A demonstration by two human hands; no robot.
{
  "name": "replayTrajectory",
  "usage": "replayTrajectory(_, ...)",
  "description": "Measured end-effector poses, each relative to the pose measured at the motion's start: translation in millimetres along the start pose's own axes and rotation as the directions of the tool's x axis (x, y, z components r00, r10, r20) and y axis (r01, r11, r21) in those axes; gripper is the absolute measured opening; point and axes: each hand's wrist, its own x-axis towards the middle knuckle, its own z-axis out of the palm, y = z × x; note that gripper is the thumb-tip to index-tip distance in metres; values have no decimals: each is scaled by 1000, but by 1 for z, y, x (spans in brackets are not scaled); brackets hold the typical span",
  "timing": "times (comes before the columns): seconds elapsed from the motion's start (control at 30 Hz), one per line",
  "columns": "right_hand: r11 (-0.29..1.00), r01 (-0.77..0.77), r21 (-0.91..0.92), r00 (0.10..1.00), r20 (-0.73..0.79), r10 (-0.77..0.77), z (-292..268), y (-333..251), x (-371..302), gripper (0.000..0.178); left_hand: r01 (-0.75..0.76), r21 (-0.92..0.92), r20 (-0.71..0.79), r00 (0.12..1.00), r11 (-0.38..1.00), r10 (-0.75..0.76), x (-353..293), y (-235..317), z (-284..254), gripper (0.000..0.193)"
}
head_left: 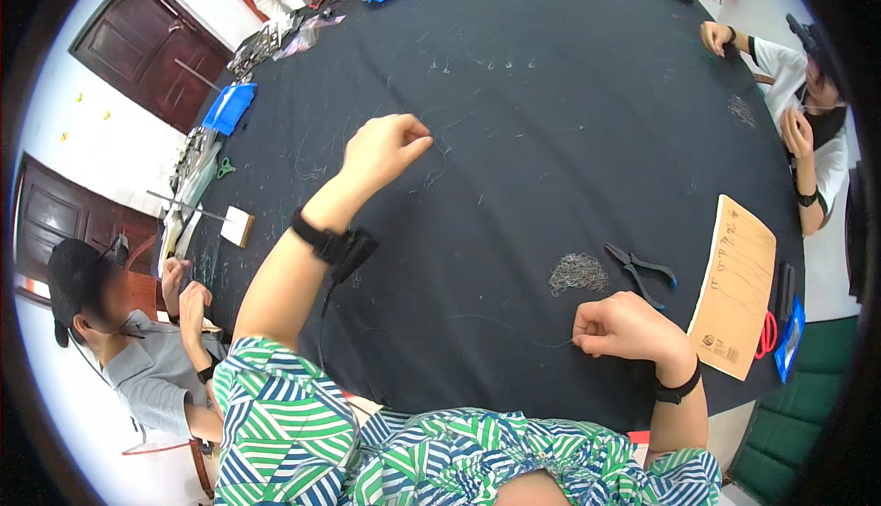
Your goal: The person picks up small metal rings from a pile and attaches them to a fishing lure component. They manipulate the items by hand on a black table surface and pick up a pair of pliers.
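Note:
My left hand (pixel 384 150) reaches out over the dark tablecloth, its thumb and fingers closed in a pinch. Thin, faint lines lie on the cloth beside its fingertips; what it holds, if anything, is too small to make out. My right hand (pixel 633 327) is closed low over the near right of the table. From its fingertips a thin greenish thread (pixel 552 345) trails left. Just beyond that hand lies a heap of small wire-like metal pieces (pixel 578 274). Pliers (pixel 641 275) with dark handles and blue tips rest beside the heap, their handles spread.
A tan paper envelope or notebook (pixel 739 290) lies at right, with red-handled scissors (pixel 767 335) and a blue packet (pixel 789 341) beside it. At left stand a white block with a rod (pixel 237 227), green scissors (pixel 226 167) and a blue bin (pixel 229 109). Other people sit around the table.

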Motion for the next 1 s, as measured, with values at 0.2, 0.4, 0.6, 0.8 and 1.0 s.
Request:
replayTrajectory(0.2, 1000, -9, 13, 1000, 15, 9, 1, 1, -1, 13, 52, 72, -15, 999, 996, -51, 54, 0, 46, 25)
replayTrajectory(0.4, 1000, -2, -30, 1000, 19, 3, 1, 3, -2, 12, 51, 78, 0, 999, 996, -51, 60, -5, 64, 23)
replayTrajectory(0.6, 999, 9, -43, 1000, 27, -8, 1, 1, 0, 12, 24, -426, -204, 971, 904, -122, 23, -15, 32, 26)
replayTrajectory(0.8, 1000, 24, -4, 1000, 17, -24, 1, 3, -2, 13, 1, -809, -237, 915, 588, -328, -52, -9, -30, 19)
replayTrajectory(1.0, 998, -51, 35, 998, 35, 49, 0, -2, 1, 12, -118, -838, -351, 864, 533, -361, -115, -37, -88, 17)
